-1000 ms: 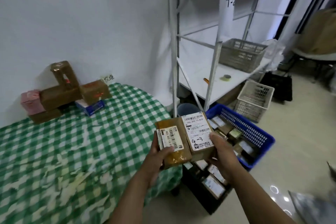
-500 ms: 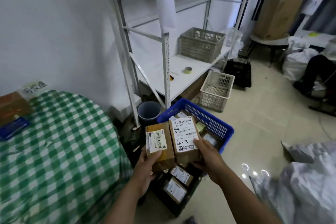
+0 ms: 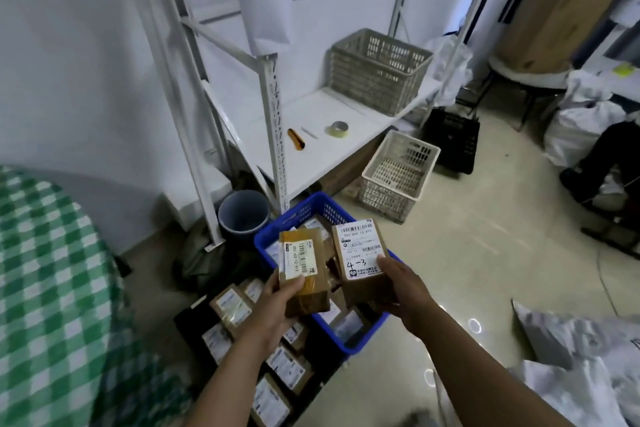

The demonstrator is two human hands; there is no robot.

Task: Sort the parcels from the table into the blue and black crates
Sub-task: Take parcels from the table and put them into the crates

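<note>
Each hand (image 3: pixel 275 305) (image 3: pixel 403 291) grips a labelled parcel (image 3: pixel 303 274) (image 3: pixel 362 260) above the blue crate (image 3: pixel 294 215).

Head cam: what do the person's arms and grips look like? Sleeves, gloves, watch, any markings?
The left grip and right grip are bare hands, with no gloves and no rings visible. The left forearm and right forearm are bare down to the bottom edge of the frame. No sleeve, watch, band or marking shows. Anything worn higher up the arms is out of view.

Right parcel (image 3: pixel 360 248) label, printed: 502-602-12-915
Right parcel label, handwritten: 4-3
Left parcel (image 3: pixel 300 259) label, printed: 502-602-12, last digits unclear
</note>
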